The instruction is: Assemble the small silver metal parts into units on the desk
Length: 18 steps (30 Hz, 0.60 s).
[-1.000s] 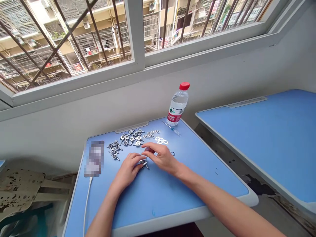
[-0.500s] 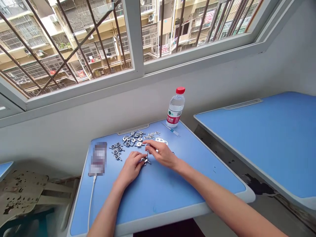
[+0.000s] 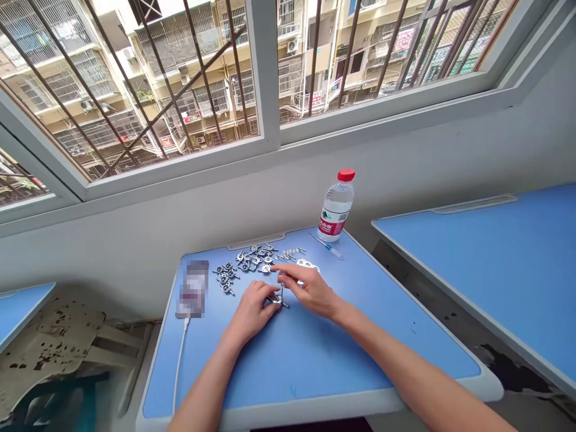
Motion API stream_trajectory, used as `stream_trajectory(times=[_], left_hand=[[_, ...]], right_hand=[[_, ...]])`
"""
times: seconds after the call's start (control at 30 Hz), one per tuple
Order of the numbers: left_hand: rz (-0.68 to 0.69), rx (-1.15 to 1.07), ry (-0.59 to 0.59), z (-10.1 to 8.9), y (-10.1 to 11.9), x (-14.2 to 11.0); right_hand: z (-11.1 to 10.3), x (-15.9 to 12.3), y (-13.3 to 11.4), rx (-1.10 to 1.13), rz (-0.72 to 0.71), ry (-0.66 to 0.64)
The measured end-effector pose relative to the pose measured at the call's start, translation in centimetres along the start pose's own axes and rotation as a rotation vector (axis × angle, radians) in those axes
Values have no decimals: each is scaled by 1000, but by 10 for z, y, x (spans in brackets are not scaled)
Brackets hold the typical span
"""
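Note:
My left hand (image 3: 256, 306) rests on the blue table, its fingers closed on a small metal part with thin stems (image 3: 278, 300). Over that part, my right hand (image 3: 310, 288) pinches a slim upright tool, seemingly a small screwdriver (image 3: 282, 292), whose tip meets the part. Most of its handle is hidden by the fingers. Beyond the hands lies a pile of similar metal parts (image 3: 256, 258). A smaller group of round-faced metal parts (image 3: 225, 277) sits to the left. White flat pieces with holes (image 3: 308, 264) lie partly behind my right hand.
A water bottle with a red cap (image 3: 336, 207) stands at the table's back corner, beside a thin blue-and-clear tool (image 3: 330, 248). At the left edge lies a phone (image 3: 192, 290) with a white cable (image 3: 180, 354). Another blue table (image 3: 486, 258) stands to the right, past a gap.
The whole view has shifted, so everything appears a little further right and lower. Both hands keep nearly the same hold on the metal part and the upright tool.

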<state>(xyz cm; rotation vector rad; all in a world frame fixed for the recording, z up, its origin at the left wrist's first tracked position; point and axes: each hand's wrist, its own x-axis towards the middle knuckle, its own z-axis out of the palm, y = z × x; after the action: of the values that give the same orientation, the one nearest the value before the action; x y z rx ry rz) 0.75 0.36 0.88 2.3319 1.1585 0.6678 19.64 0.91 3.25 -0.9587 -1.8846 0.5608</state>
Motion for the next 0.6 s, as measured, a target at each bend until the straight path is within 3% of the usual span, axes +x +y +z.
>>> stream_trajectory(times=[0.3, 0.6], left_hand=[[-42, -5, 5, 1, 2, 1], [-45, 31, -13, 3, 1, 3]], right_hand=[[-12, 1, -3, -64, -152, -108], [-10, 2, -4, -63, -183, -80]])
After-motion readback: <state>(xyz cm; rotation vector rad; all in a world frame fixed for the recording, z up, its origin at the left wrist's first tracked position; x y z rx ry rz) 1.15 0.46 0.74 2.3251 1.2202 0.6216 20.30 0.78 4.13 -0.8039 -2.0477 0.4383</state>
